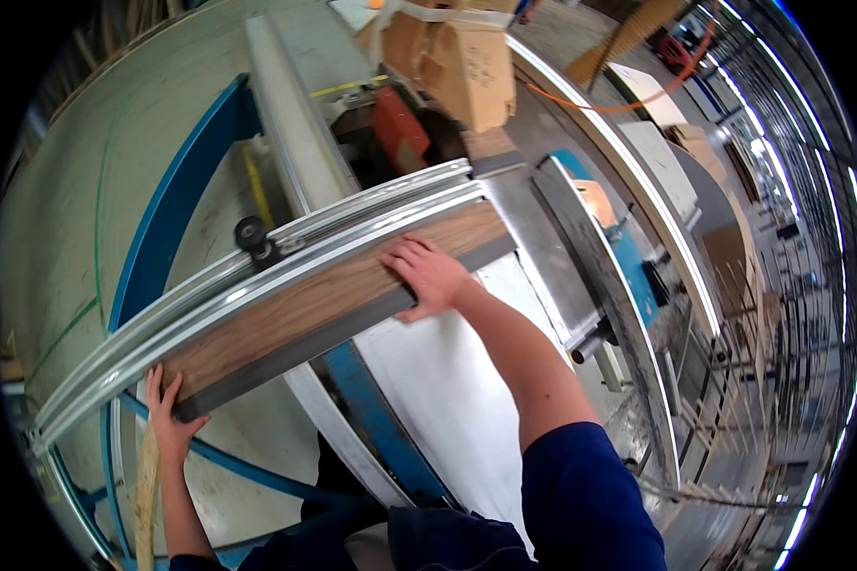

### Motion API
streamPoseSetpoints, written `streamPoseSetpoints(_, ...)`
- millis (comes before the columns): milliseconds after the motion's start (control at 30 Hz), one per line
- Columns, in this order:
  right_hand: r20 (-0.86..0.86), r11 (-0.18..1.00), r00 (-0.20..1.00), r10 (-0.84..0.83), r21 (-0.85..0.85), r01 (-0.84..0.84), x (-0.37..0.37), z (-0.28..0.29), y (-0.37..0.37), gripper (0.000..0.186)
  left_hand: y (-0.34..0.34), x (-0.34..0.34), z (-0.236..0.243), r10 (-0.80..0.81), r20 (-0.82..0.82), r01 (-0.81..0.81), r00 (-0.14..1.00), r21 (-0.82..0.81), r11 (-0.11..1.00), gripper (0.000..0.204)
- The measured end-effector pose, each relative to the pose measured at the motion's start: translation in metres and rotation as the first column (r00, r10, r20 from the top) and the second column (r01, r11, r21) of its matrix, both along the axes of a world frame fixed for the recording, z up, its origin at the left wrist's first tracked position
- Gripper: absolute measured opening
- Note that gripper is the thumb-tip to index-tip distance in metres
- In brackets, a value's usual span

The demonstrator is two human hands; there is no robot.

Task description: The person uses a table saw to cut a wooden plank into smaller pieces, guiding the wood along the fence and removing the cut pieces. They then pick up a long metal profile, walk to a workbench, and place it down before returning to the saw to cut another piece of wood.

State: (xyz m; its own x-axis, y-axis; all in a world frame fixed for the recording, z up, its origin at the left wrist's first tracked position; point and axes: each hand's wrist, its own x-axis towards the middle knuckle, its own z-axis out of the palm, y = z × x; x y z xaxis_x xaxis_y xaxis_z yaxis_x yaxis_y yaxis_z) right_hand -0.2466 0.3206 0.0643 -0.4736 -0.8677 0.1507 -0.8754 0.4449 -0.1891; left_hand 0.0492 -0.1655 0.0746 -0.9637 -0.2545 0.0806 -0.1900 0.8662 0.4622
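Observation:
A long wood-grain board (305, 293) with a dark grey near edge lies slantwise along the aluminium fence (371, 221) of a panel saw. At its left end, my left hand (169, 423) is closed round the near corner, fingers up against the end and thumb on the near side. Toward the other end, my right hand (433, 278) is open and lies on the top face with its fingers spread. Its thumb reaches down over the grey near edge. Whether this is one thick piece or a stack, I cannot tell.
A black knob (252, 233) sits on the fence. Beyond stands a red guard (398, 130) beside a cardboard box (476, 76). A pale metal table (448, 400) lies under the right forearm. Blue frame bars (176, 195) curve at left. A long rail (628, 181) runs at right.

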Motion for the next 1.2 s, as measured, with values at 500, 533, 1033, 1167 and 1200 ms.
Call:
streamPoseSetpoints(500,-0.045,0.99,0.997,-0.057,0.127,0.062,-0.032,-0.006,0.09,0.099,0.079,-0.037,-0.014,-0.09,-0.062,0.092,0.994,0.039,0.995,0.099)
streamPoseSetpoints(533,-0.043,0.987,0.997,-0.066,0.146,0.071,-0.035,-0.004,0.099,0.1,0.087,-0.042,-0.012,-0.098,-0.065,0.101,0.993,0.038,0.994,0.097)
streamPoseSetpoints(1033,-0.048,0.959,0.988,-0.146,0.236,0.153,-0.055,-0.013,0.147,0.11,0.137,-0.07,-0.01,-0.137,-0.085,0.14,0.987,0.029,0.99,0.084)
streamPoseSetpoints(1167,0.037,0.997,0.998,-0.059,0.051,0.057,-0.033,-0.022,0.098,0.107,0.143,-0.072,-0.004,-0.132,-0.053,0.132,0.99,-0.006,0.991,0.083)
streamPoseSetpoints(1200,0.051,1.0,0.999,-0.005,-0.007,0.006,-0.024,-0.027,0.074,0.105,0.143,-0.073,-0.002,-0.129,-0.046,0.129,0.991,0.001,0.992,0.083)
